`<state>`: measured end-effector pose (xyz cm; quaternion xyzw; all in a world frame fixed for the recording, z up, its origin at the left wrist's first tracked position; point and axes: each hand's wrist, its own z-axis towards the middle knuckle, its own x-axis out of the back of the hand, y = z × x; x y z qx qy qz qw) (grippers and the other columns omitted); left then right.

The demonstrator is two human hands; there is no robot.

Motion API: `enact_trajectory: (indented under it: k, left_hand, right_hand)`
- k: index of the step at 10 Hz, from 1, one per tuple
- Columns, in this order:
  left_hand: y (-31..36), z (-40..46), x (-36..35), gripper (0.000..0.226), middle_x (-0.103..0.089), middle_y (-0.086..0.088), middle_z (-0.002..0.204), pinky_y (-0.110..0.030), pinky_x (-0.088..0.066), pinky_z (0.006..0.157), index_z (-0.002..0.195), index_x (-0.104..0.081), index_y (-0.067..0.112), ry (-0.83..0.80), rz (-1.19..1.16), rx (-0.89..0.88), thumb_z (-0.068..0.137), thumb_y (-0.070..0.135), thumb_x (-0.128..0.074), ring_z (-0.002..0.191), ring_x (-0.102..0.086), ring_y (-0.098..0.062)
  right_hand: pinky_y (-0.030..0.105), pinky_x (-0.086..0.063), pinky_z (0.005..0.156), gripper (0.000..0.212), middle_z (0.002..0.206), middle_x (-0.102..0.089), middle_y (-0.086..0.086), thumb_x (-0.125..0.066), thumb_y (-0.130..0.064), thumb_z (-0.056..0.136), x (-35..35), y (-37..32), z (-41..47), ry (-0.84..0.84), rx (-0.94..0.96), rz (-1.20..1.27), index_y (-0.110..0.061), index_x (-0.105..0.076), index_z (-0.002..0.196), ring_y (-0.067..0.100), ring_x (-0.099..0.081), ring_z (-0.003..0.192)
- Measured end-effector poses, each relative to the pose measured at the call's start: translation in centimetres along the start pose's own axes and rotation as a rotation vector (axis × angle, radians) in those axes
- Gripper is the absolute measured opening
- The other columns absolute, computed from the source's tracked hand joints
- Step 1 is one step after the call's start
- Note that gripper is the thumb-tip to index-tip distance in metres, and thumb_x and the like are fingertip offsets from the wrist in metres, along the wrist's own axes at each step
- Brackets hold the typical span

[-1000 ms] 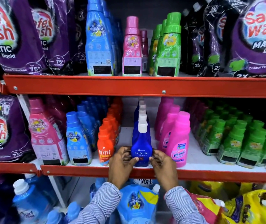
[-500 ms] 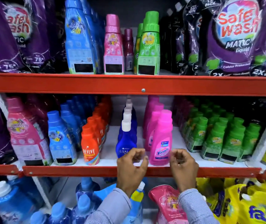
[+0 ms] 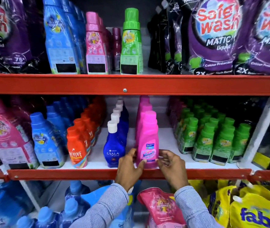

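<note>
A pink Vanish bottle [image 3: 147,139] stands at the front of the middle shelf [image 3: 205,173], heading a row of like bottles. My left hand [image 3: 128,168] grips its lower left side, thumb across the label's bottom. My right hand [image 3: 172,167] pinches its lower right edge with curled fingers. Just left of it stands a dark blue Ujala bottle [image 3: 113,145] with a white cap, untouched by either hand.
Orange Revive bottles [image 3: 76,145], blue [image 3: 46,142] and pink softener bottles [image 3: 7,137] fill the shelf's left; green bottles [image 3: 219,142] fill the right. Purple Safe Wash pouches [image 3: 216,37] sit above. Blue bottles, a pink pouch [image 3: 162,209] and yellow pouches [image 3: 249,209] lie below.
Both hands left the blue Ujala bottle, slid right along the shelf edge, and now take hold of the pink Vanish bottle. The view has shifted right with them.
</note>
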<state>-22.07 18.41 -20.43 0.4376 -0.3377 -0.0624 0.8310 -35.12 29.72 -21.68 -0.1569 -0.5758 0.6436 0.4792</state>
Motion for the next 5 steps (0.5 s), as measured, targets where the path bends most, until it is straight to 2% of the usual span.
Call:
enact_trajectory:
  k: [1, 2, 3, 4, 5]
  left_hand:
    - [0.0, -0.2, 0.1, 0.039, -0.078, -0.001, 0.112, 0.009, -0.039, 0.075, 0.122, -0.064, 0.015, 0.013, 0.008, 0.012, 0.085, 0.019, -0.077, 0.091, -0.070, -0.005]
    - [0.1, -0.3, 0.0, 0.041, -0.078, 0.000, 0.113, -0.003, -0.048, 0.083, 0.124, -0.063, 0.016, 0.021, 0.031, 0.005, 0.086, 0.022, -0.075, 0.095, -0.072, -0.009]
    - [-0.1, -0.5, -0.2, 0.042, -0.077, -0.002, 0.116, -0.023, -0.055, 0.095, 0.127, -0.062, 0.015, 0.023, 0.038, -0.006, 0.087, 0.022, -0.073, 0.101, -0.072, -0.012]
    - [0.6, -1.1, 0.5, 0.045, -0.072, -0.005, 0.128, -0.022, -0.050, 0.103, 0.133, -0.060, 0.012, 0.025, 0.030, 0.003, 0.091, 0.019, -0.070, 0.113, -0.069, -0.015]
    - [2.0, -1.5, 1.7, 0.047, -0.069, -0.005, 0.132, -0.028, -0.047, 0.108, 0.136, -0.061, 0.012, 0.179, 0.053, -0.132, 0.091, 0.019, -0.070, 0.120, -0.065, -0.018]
  right_hand:
    - [0.006, -0.054, 0.067, 0.034, 0.093, -0.076, -0.004, -0.075, 0.004, 0.081, 0.0, 0.1, 0.1, -0.020, -0.005, 0.048, -0.011, -0.071, 0.111, -0.013, -0.070, 0.072]
    - [0.009, -0.056, 0.070, 0.034, 0.098, -0.078, 0.000, -0.075, 0.002, 0.081, 0.0, 0.1, 0.2, -0.037, -0.013, 0.067, -0.010, -0.071, 0.113, -0.007, -0.073, 0.075]
    - [0.014, -0.058, 0.074, 0.033, 0.104, -0.079, 0.004, -0.077, -0.001, 0.081, 0.2, 0.3, 0.3, -0.053, 0.000, 0.098, -0.011, -0.071, 0.111, 0.005, -0.075, 0.083]
    - [0.011, -0.057, 0.070, 0.039, 0.114, -0.075, 0.009, -0.077, -0.001, 0.081, 0.6, -0.1, -0.1, -0.048, 0.000, 0.153, -0.017, -0.067, 0.115, 0.010, -0.073, 0.083]
    - [0.009, -0.055, 0.065, 0.036, 0.109, -0.076, -0.003, -0.080, -0.016, 0.080, 3.0, -0.8, -1.6, 0.260, 0.123, 0.323, -0.032, -0.067, 0.110, 0.002, -0.073, 0.077]
